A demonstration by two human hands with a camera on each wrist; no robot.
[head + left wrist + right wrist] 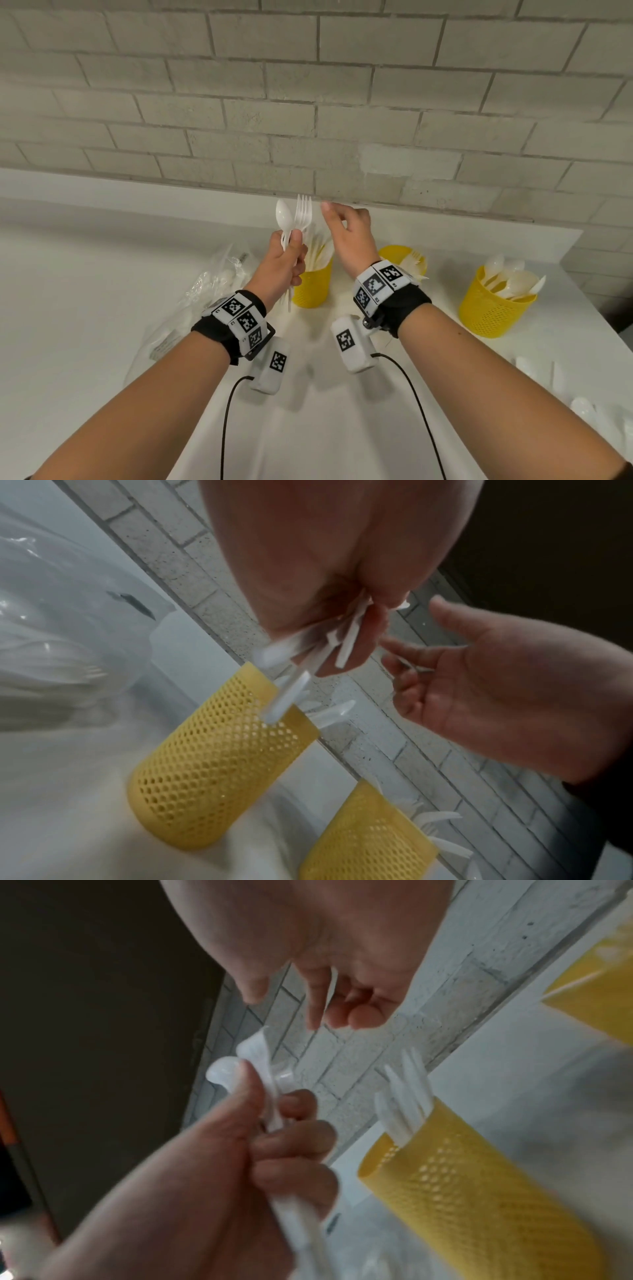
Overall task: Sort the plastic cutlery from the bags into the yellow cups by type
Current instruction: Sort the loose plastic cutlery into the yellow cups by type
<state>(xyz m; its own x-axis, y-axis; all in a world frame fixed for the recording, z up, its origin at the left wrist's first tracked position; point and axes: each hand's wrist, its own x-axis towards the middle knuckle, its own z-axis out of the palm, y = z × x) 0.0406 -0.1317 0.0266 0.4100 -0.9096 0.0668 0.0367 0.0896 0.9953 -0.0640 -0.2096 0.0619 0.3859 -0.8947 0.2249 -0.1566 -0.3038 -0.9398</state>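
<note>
My left hand [291, 255] is raised above the counter and grips a bunch of white plastic cutlery by the handles. A spoon [283, 214] and forks [304, 212] stick up out of the fist; the handle ends [291, 693] hang below it. My right hand [339, 222] hovers just right of the forks, fingers loosely bent, and I see nothing held in it. Three yellow mesh cups stand behind: the left cup [312, 286] holds knives [407, 1091], the middle cup [399, 253] holds forks, and the right cup [496, 308] holds spoons.
A crumpled clear plastic bag [219, 274] with white cutlery lies at the left on the white counter [85, 308]. More bagged cutlery [582, 394] lies at the near right. A brick wall [308, 102] rises behind the cups. The counter ends at the right.
</note>
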